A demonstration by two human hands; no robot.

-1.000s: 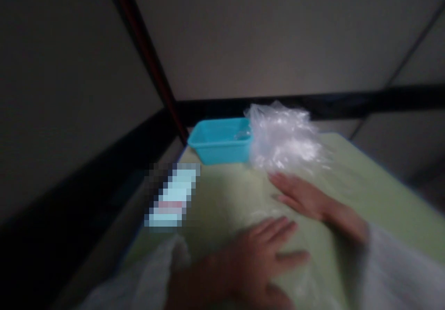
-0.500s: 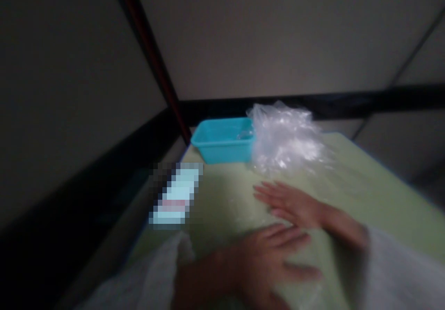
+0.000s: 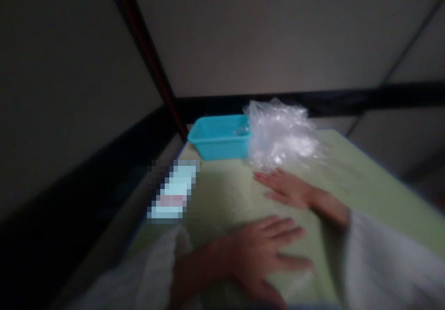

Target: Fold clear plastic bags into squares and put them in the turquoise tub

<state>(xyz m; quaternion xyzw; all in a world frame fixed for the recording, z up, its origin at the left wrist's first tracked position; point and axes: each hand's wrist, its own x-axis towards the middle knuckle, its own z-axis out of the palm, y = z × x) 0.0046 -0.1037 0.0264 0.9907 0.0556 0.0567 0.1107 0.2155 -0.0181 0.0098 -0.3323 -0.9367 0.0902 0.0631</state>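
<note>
Both hands lie palm down over a pale green table top [image 3: 222, 189], on what looks like a thin clear plastic sheet or bag, hard to make out. My left hand [image 3: 259, 254] is nearer, its fingers spread and pointing right. Farther off, my right hand [image 3: 288, 188] reaches leftward with its fingers extended, just in front of a crumpled heap of clear plastic [image 3: 283, 136]. Neither hand holds anything.
A turquoise plastic basin [image 3: 222, 148] stands at the table's back left, touching the plastic heap. A blurred-out bright rectangular object [image 3: 175, 192] lies by the left edge. Walls rise behind and to the left, with a dark reddish post [image 3: 149, 55] at the corner.
My right hand has moved slightly away from me, toward the plastic heap, widening the gap to my left hand. The whole view has shifted slightly.
</note>
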